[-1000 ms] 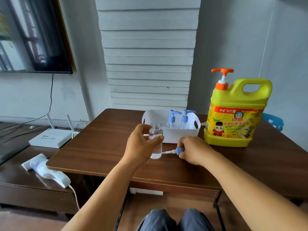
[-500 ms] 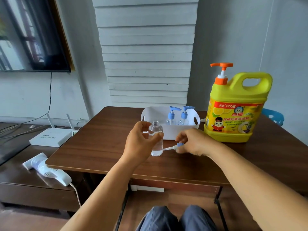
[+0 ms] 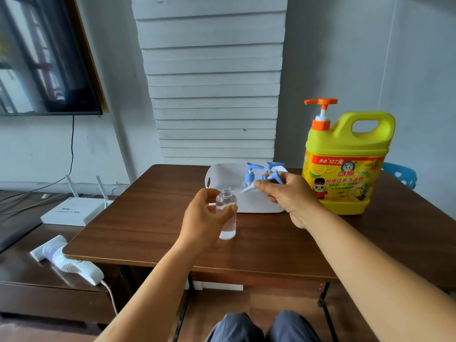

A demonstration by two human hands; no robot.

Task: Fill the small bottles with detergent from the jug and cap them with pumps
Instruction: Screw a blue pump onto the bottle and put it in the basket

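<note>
The left hand holds a small clear bottle upright on the brown table. The right hand holds a blue pump, its tube tip beside the bottle's open neck. A yellow jug stands to the right, beside a white basket.

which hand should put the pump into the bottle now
Right. The right hand already holds the pump, its tube aimed at the open bottle, which the left hand steadies.

A dark brown wooden table carries the things. On it stand a clear small bottle near the middle, a white basket just behind it, and a yellow jug at the right, beside the basket.
</note>
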